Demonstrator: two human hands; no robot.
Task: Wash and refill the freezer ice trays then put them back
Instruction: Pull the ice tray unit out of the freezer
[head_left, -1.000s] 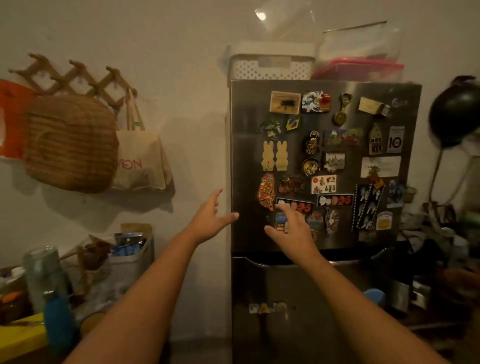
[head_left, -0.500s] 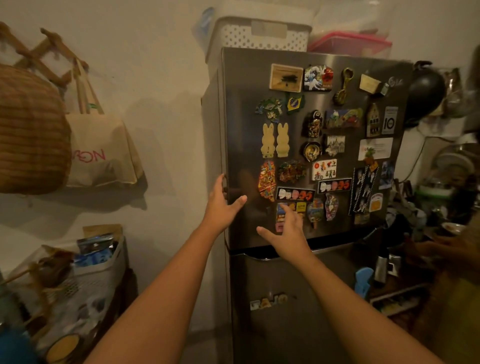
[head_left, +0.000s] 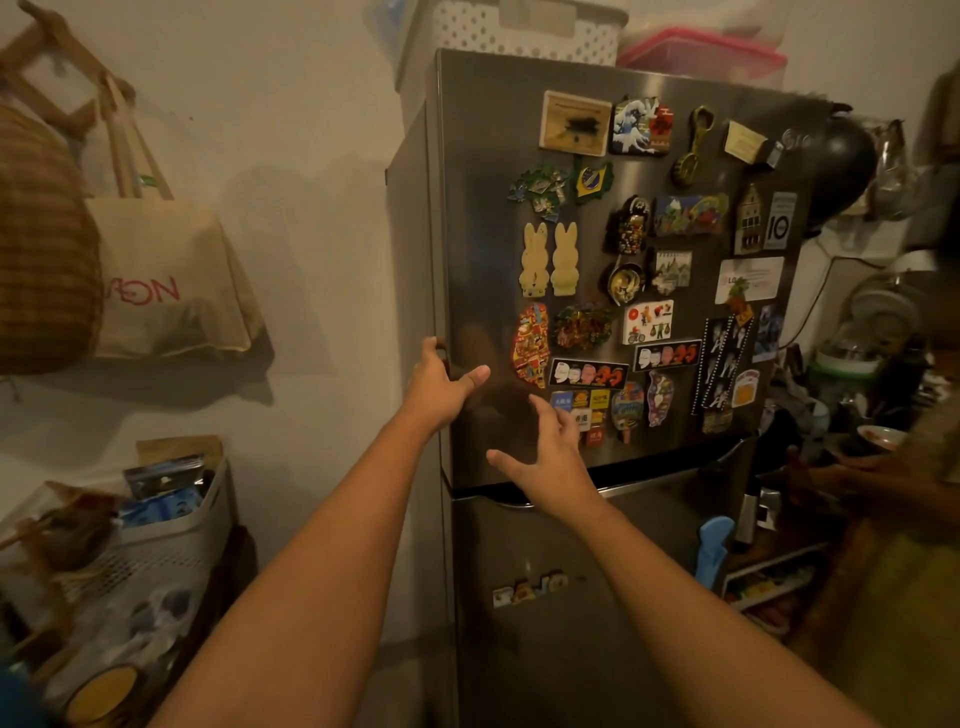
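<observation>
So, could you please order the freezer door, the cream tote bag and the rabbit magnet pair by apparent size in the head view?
1. freezer door, by far the largest.
2. cream tote bag, partly hidden behind the woven bag.
3. rabbit magnet pair, clearly the smallest.

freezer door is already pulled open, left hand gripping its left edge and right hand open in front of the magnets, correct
Not quite. The head view shows the freezer door shut, flush with the fridge body, not pulled open. The rest holds: the left hand grips its left edge and the right hand is open in front of the magnets.
</observation>
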